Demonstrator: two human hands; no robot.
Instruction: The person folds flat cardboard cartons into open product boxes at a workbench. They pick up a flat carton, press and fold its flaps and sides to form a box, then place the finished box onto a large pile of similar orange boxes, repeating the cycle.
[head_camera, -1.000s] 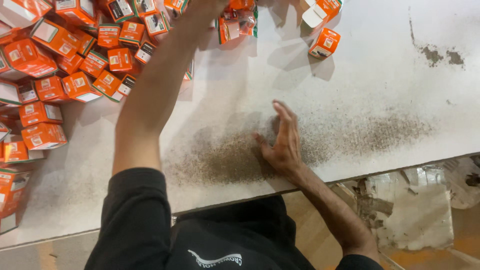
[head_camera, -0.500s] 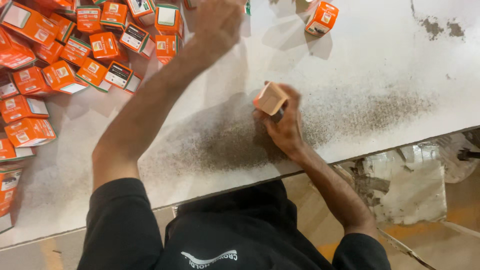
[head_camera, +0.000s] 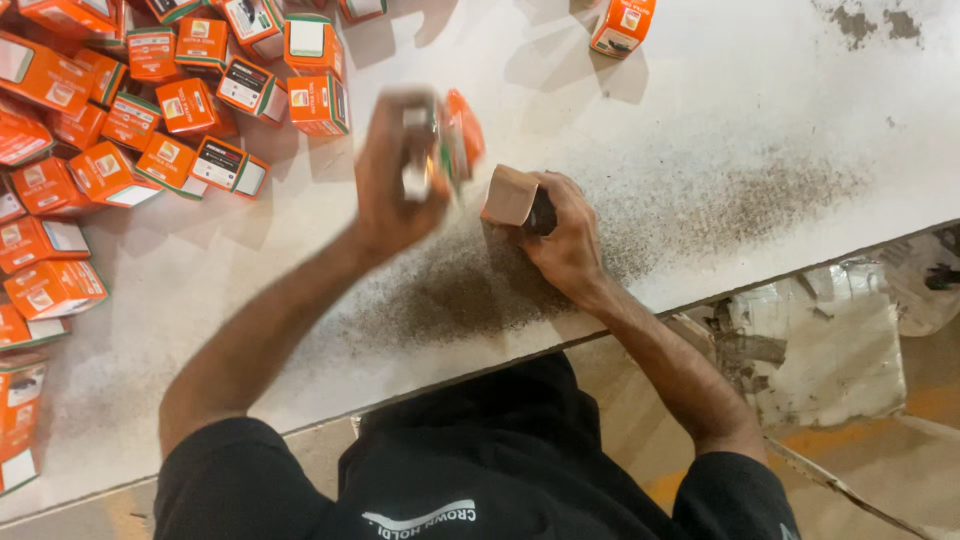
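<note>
An orange carton (head_camera: 455, 140), motion-blurred, sits gripped in the left hand (head_camera: 400, 180); right hand (head_camera: 565, 235) fingers clasp a brown-flapped box (head_camera: 512, 197).

Seen from above, both bare forearms reach forward from short black sleeves. The left hand (head_camera: 395, 175) is raised and motion-blurred, its fingers curled in a closed grip, with the forearm angled up and to the right. The right hand (head_camera: 565, 235) sits lower, wrist bent, fingers closed in a grip, knuckles facing up.
</note>
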